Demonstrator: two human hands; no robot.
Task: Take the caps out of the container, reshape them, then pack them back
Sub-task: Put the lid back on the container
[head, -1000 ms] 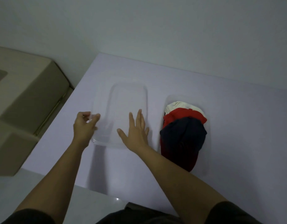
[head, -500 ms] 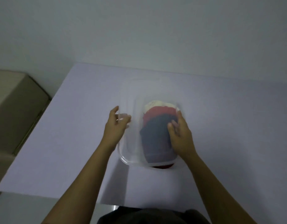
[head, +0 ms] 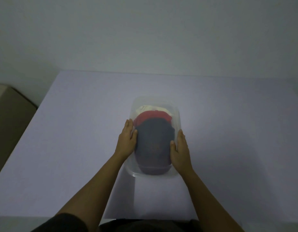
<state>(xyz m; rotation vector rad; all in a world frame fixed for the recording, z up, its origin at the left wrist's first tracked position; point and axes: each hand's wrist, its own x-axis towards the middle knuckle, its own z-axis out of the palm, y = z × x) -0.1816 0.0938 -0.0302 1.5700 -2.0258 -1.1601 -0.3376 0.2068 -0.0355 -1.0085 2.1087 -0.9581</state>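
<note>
A clear plastic container (head: 175, 113) lies over a stack of caps in the middle of the white table (head: 77, 131). Through the plastic I see a dark navy cap (head: 154, 144) nearest me, a red cap (head: 151, 115) behind it and a cream cap (head: 150, 108) at the far end. My left hand (head: 127, 141) presses flat against the container's left side. My right hand (head: 180, 151) presses against its right side, thumb on top. Both hands grip the container between them.
A beige cardboard box (head: 9, 118) stands off the table's left edge. A plain wall runs behind the table's far edge. The table's near edge is close to my body.
The clear container was carried from the left and brought down over the cap stack. Both hands shifted from its edges to its two long sides.
</note>
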